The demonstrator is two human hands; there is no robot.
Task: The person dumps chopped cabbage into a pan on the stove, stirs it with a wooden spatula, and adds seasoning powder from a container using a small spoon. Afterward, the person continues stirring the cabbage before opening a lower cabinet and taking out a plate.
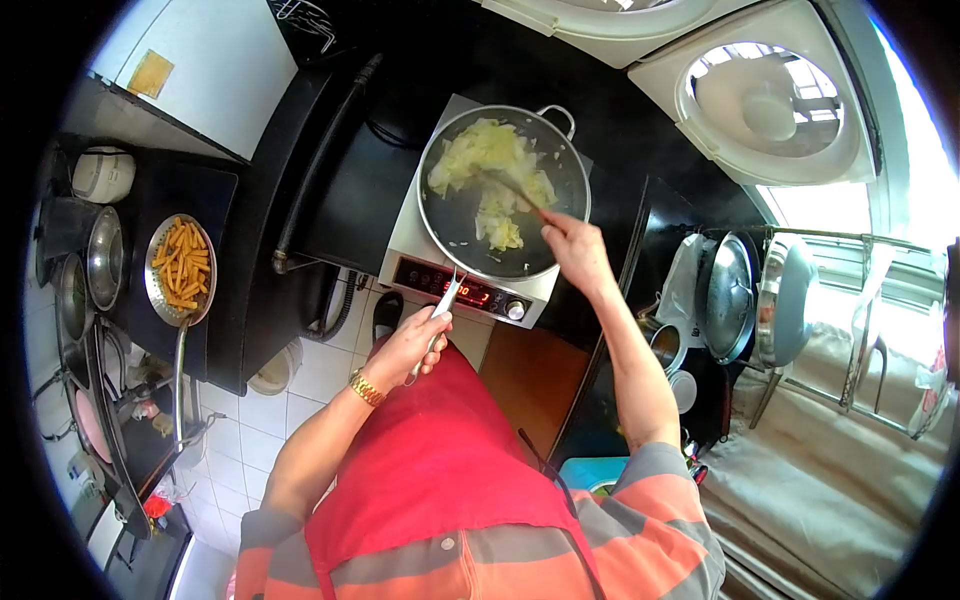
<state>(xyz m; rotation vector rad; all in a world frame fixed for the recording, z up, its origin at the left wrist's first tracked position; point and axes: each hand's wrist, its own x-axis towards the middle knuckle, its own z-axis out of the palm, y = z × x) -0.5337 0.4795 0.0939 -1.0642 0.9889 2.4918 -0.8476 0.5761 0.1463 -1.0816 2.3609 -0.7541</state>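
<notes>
One loose heap of pale chopped leaves [485, 150] held centre stage, spread across the upper and middle part of a wide dark pan [452, 222], just above the centre of the frame. And the right hand [578, 248] was right there at the pan's rim, fingers wrapped about the brown grip of a spatula [530, 203], whose far end met the greens! The left hand [405, 350], lower down, was closed around the pan's long metal handle [448, 296], a gold-coloured band [366, 387] at the wrist.

The step in hand looked like stirring and turning, one side steadying, the other working. By my reading, the next move called for a firm hold on that handle and a low sweep under the leaves, with care near the edge, where pieces could spill.

Beneath it all sat a portable cooker [405, 245], its display [472, 296] glowing red, the figures hard to read. Further out, at the left of the frame, a long-handled strainer or ladle [151, 270] carried golden-brown strips [183, 262] on a dark bench [215, 185]. Away to the right, pan lids [728, 298] stood upright by a metal rack [862, 330].
</notes>
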